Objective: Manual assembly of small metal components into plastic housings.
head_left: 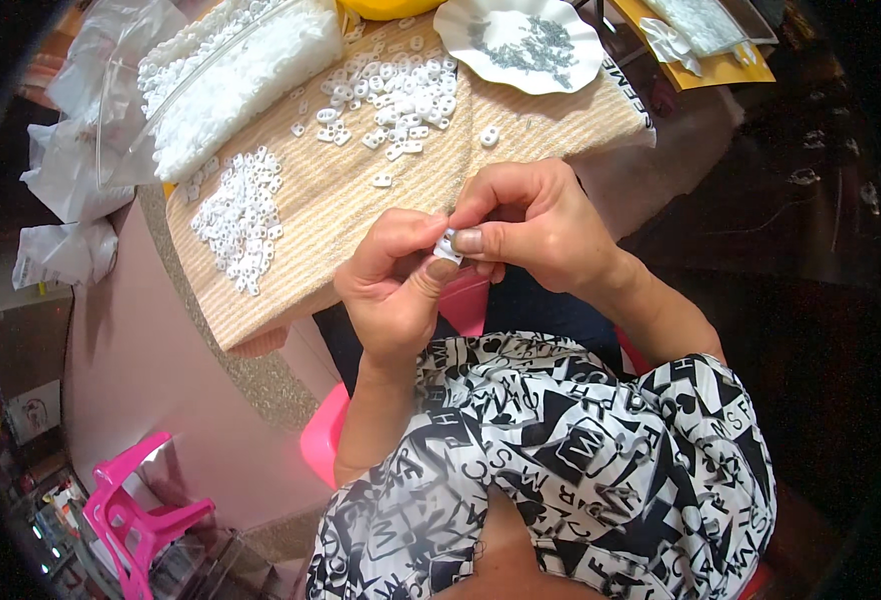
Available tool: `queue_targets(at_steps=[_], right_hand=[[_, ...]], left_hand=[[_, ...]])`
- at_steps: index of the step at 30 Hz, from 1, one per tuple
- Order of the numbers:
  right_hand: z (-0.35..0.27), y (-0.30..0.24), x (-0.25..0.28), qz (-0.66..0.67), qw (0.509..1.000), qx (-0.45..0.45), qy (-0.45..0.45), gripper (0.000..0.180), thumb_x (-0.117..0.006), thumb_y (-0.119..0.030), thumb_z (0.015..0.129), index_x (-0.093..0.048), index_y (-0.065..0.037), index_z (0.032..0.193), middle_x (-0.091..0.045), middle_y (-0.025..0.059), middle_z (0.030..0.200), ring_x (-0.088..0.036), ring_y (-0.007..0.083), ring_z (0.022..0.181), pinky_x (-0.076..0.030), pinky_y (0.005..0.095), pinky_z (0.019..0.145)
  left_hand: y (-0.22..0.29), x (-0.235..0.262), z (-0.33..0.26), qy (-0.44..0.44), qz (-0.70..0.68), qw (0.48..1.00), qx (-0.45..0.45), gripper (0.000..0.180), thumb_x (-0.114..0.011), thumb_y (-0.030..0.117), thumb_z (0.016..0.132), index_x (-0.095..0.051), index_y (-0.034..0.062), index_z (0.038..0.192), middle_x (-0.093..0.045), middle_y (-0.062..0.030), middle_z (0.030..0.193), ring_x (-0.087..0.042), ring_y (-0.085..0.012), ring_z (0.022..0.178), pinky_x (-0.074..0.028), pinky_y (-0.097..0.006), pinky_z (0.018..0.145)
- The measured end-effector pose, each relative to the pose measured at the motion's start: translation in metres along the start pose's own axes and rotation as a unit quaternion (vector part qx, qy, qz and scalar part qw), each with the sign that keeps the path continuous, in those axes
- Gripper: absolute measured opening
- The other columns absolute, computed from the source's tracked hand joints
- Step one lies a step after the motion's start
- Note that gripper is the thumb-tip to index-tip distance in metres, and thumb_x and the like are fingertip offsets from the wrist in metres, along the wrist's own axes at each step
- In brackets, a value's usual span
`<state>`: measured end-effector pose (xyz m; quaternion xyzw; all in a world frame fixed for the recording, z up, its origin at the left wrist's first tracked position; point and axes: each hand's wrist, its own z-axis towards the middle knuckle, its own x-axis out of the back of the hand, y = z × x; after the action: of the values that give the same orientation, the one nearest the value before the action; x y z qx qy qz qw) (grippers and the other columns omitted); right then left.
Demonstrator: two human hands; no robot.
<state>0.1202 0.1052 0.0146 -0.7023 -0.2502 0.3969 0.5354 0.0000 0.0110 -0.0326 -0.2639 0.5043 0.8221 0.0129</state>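
Observation:
Close to my body, past the near edge of the cloth, both hands meet over a small white plastic piece point(447, 247). My left hand point(393, 285) is closed, pinching this piece between thumb and fingers. My right hand point(543, 228) is closed too, its thumb and forefinger tips pressed against the piece's upper side; whatever lies between them is hidden. Beyond my hands, a loose pile of small white pieces with holes point(416, 95) is spread on the striped cloth point(331, 225). A denser pile of similar white pieces point(239, 225) lies to the left. One stray white piece point(490, 135) sits apart.
At the far left stands a clear bag point(246, 90) full of white pieces. A white scalloped plate point(589, 50) at the back holds small grey bits. Part of a yellow container point(391, 8) shows behind. Pink stools point(141, 515) are below left.

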Motion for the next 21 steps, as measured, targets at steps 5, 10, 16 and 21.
queue_targets(at_steps=[5,10,16,21], right_hand=[[-0.002,0.001,0.0,0.0,1.0,-0.009,-0.008,0.006,-0.061,0.0,0.074,-0.057,0.003,0.078,-0.056,0.0067,0.071,-0.054,0.0094,0.055,-0.044,0.0193,0.047],[-0.001,-0.001,0.003,0.03,0.999,-0.016,0.002,0.007,-0.061,0.001,0.074,-0.056,0.003,0.077,-0.056,0.0066,0.07,-0.054,0.0091,0.055,-0.044,0.0195,0.047],[0.0,0.0,0.001,0.01,1.0,-0.022,-0.002,0.006,-0.061,0.001,0.075,-0.056,0.004,0.077,-0.054,0.0056,0.068,-0.053,0.0089,0.054,-0.043,0.0196,0.046],[0.003,0.005,0.002,-0.009,0.999,0.033,-0.025,0.006,-0.061,0.0,0.075,-0.056,0.003,0.077,-0.054,0.0057,0.068,-0.053,0.0091,0.054,-0.045,0.0202,0.047]], left_hand=[[0.002,0.002,0.001,-0.021,0.054,0.998,-0.036,0.02,-0.065,0.002,0.073,-0.058,-0.0033,0.092,-0.055,-0.0112,0.088,-0.054,-0.0151,0.079,-0.044,-0.024,0.07],[0.005,-0.003,0.0,0.002,0.024,1.0,0.003,0.017,-0.064,-0.002,0.073,-0.058,-0.0038,0.089,-0.056,-0.0118,0.089,-0.054,-0.0153,0.08,-0.044,-0.024,0.071],[-0.003,-0.001,-0.002,0.005,0.019,1.0,-0.015,0.016,-0.064,-0.003,0.073,-0.058,-0.0039,0.088,-0.056,-0.0119,0.088,-0.054,-0.0146,0.079,-0.044,-0.023,0.069],[-0.008,-0.001,-0.005,0.013,0.047,0.998,-0.038,0.017,-0.064,-0.003,0.072,-0.058,-0.0035,0.088,-0.055,-0.0114,0.087,-0.053,-0.0139,0.077,-0.043,-0.022,0.067]])
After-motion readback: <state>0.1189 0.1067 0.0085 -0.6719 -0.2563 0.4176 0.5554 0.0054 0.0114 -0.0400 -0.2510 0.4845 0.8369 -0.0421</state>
